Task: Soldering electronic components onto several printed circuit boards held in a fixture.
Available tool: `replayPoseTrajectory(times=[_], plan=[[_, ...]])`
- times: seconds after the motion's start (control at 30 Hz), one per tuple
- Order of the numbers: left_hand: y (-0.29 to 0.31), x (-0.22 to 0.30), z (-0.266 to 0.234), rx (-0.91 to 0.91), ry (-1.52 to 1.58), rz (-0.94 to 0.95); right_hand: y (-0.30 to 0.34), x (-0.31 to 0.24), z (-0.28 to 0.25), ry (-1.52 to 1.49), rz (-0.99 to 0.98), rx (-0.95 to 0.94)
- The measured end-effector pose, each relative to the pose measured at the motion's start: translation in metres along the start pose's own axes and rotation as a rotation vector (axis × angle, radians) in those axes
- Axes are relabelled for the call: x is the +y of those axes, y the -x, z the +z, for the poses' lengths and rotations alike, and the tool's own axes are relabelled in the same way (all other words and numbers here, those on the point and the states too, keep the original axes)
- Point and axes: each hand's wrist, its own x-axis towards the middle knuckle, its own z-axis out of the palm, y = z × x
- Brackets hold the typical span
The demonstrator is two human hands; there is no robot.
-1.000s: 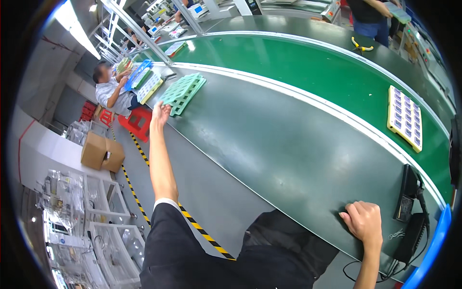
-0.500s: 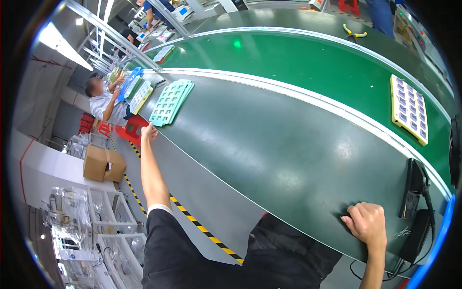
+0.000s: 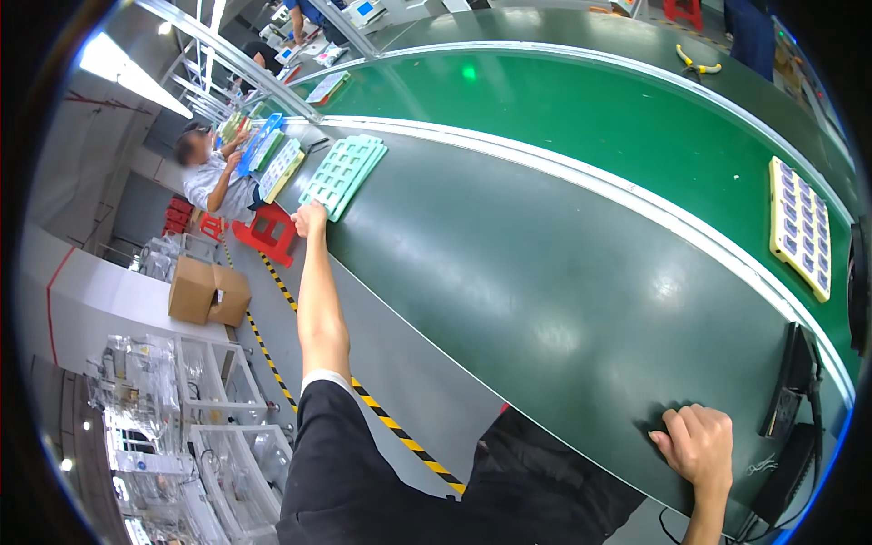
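My left arm reaches far out to the left, and my left hand (image 3: 311,218) is closed at the near corner of a small stack of mint-green trays (image 3: 343,173) with square pockets. Its fingertips are partly hidden where they meet the tray edge. Loosely curled into a fist, my right hand (image 3: 696,443) rests on the dark green bench top (image 3: 481,272) at the near right. Nothing shows in it. Beside it, to the right, are a black box-shaped device (image 3: 788,381) and a few thin pale strands (image 3: 763,466).
A cream tray (image 3: 801,227) with dark parts lies on the green conveyor belt (image 3: 563,118). Yellow-handled pliers (image 3: 698,62) lie beyond it. Left of the mint trays, a co-worker (image 3: 213,173) sits by more trays (image 3: 282,171). A red stool (image 3: 266,233) and cardboard boxes (image 3: 207,291) stand on the floor.
My left hand has moved farther out and up against the mint-green trays, whose layers look more closely lined up. The whole view has shifted slightly. My right hand stays in place.
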Motion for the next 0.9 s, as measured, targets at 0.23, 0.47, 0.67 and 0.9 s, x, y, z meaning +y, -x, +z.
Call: replayPoseTrajectory(times=[0.23, 0.47, 0.67, 0.9], plan=[[0.002, 0.005, 0.002, -0.026, 0.048, 0.129, 0.006, 0.002, -0.003, -0.011, 0.004, -0.005], [0.059, -0.005, -0.005, 0.165, 0.301, 0.744, 0.004, 0.002, -0.005, 0.013, -0.017, -0.015], [0.095, 0.008, -0.017, -0.013, 0.161, 0.771, 0.007, -0.008, -0.013, 0.038, -0.022, -0.005], [0.117, -0.001, -0.024, 0.125, 0.333, 0.804, 0.010, -0.018, -0.014, 0.023, 0.003, 0.060]])
